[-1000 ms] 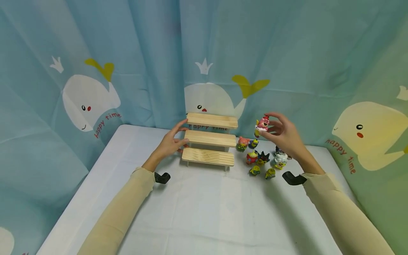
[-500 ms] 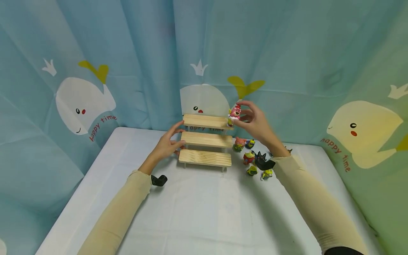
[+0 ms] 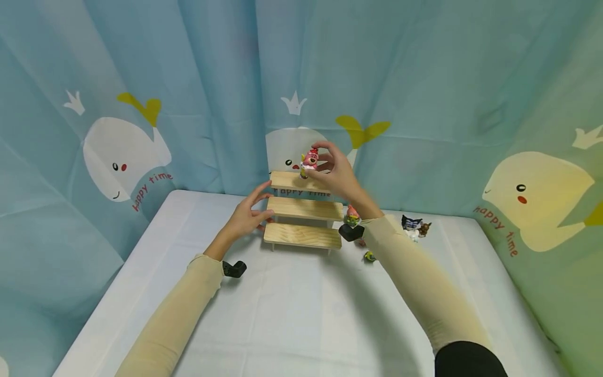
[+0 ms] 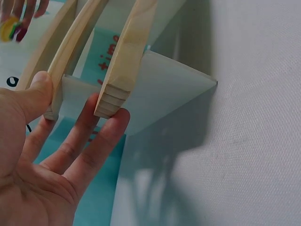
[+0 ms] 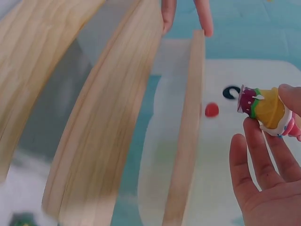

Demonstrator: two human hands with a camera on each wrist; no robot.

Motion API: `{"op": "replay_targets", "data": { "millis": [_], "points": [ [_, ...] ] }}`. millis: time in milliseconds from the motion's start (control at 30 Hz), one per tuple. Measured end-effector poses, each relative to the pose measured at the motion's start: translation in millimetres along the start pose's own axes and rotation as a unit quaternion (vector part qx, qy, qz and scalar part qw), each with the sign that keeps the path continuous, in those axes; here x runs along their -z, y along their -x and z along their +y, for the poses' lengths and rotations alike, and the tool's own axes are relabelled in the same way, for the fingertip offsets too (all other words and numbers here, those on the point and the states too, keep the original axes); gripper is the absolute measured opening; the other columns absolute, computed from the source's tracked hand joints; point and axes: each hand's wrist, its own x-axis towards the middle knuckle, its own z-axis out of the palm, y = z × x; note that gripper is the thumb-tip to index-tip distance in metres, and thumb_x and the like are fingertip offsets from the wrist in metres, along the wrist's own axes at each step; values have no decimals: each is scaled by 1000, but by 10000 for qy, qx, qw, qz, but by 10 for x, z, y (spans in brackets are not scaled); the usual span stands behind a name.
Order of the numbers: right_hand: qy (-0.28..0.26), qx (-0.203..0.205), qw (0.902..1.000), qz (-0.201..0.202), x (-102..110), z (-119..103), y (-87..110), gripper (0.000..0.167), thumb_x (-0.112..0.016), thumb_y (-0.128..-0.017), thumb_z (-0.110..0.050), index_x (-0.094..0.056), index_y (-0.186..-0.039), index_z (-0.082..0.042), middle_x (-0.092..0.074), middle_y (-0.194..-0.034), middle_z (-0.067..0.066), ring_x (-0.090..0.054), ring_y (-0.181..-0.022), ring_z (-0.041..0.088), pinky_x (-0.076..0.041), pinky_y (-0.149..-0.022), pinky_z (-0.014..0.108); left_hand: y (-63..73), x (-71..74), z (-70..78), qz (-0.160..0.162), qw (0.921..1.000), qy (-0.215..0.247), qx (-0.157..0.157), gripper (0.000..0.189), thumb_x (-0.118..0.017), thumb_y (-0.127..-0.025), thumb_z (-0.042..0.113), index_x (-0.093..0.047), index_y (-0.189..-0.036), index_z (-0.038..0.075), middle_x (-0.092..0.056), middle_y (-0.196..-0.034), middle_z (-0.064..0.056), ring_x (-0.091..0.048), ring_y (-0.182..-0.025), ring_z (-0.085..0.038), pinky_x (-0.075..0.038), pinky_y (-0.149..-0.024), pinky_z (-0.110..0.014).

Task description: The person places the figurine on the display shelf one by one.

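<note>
Showing soft, diffuse light over the table [image 3: 282, 324] in the head view, throwing a long, soft-edged shadow [image 3: 369, 309] beside the right sleeve [image 3: 419, 283]. Appearing dimmer in the left wrist view, casting grey, finger-like shadows [image 4: 171, 193], bowing the planks [image 4: 70, 42] at upper left. Looking hazy in the right wrist view, blurring a toy [image 5: 22, 220] at lower left.

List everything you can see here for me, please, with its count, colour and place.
Table: one, white, below
Stand: one, three pale wooden tiers, on the table
Held figurine: one, pink, red and yellow, over the top tier
Loose figurines: several, partly hidden, mixed colours, right of the stand
Curtain: count unclear, blue-green, behind
Whale prints: three mostly visible, white and yellowish, on the curtain
Black pieces: three, black, two at the wrists, one at the bottom edge
Sleeves: two, beige, on the forearms
Left hand: one, bare, gripping the stand's left end
Right hand: one, bare, pinching the held figurine
</note>
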Motion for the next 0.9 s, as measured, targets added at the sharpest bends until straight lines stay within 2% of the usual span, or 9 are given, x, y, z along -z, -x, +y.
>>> {"op": "replay_targets", "data": {
  "millis": [133, 400, 633, 900],
  "points": [
    [-29, 87, 9999, -73, -167, -5, -87, 60, -79, -91, -6, -49, -144, -7, -67, -122, 23, -68, -100, 42, -57, -90, 53, 6, 6, -2, -8, 10000, 25, 43, 80, -68, -100, 14, -27, -161, 44, -36, -161, -20, -75, -77, -30, -60, -66, -63],
    [103, -43, 9999, 1, -426, 36, -215, 56, -78, -92, -8, -51, -140, -13, -65, -128, 14, -70, -99, 34, -59, -88, 44, -2, 28, 6, -43, 10000, 44, -11, 79, -68, -100, 15, -27, -162, 40, -37, -161, -21, -75, -84, -34, -60, -67, -63],
    [154, -116, 9998, 106, -582, 113, -252, 55, -77, -93, -9, -50, -140, -15, -66, -126, 15, -69, -102, 31, -58, -93, 38, 2, 31, -6, -92, 9999, 65, -37, 78, -68, -101, 16, -26, -162, 41, -36, -161, -22, -75, -80, -35, -59, -66, -64],
    [215, -104, 9995, 201, -682, 149, -287, 53, -77, -93, -9, -51, -140, -16, -68, -125, 15, -70, -96, 32, -59, -89, 38, -8, 24, -17, -97, 9999, 108, -6, 78, -68, -101, 15, -27, -162, 42, -36, -161, -22, -75, -84, -35, -59, -66, -65]
  ]
}}
